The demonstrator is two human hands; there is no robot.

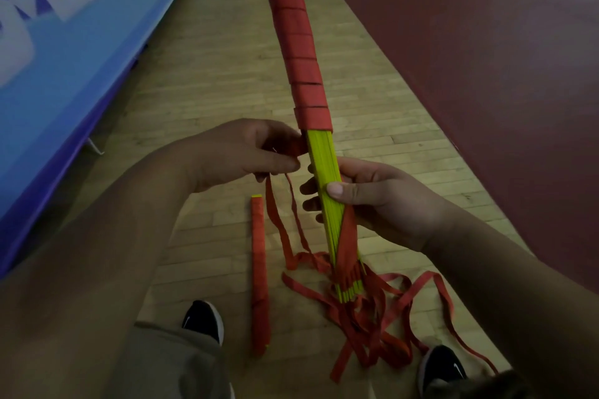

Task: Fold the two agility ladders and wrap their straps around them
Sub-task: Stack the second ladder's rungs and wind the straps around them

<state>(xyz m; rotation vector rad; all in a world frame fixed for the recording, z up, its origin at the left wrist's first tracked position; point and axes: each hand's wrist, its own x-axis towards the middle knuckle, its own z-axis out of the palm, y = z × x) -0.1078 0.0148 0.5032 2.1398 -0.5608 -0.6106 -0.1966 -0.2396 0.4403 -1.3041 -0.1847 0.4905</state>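
While in right hand (382, 201), ladder (324, 165) half-wrapped.

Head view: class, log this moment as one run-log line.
left hand: pinches red strap | right hand: grips held ladder, partly wrapped | other ladder: wrapped, on floor | loose straps: on floor

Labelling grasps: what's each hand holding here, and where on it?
Right hand grips the folded ladder on its bare yellow rungs, just below the wrapped section. Left hand pinches the red strap beside it, near the last wrap.
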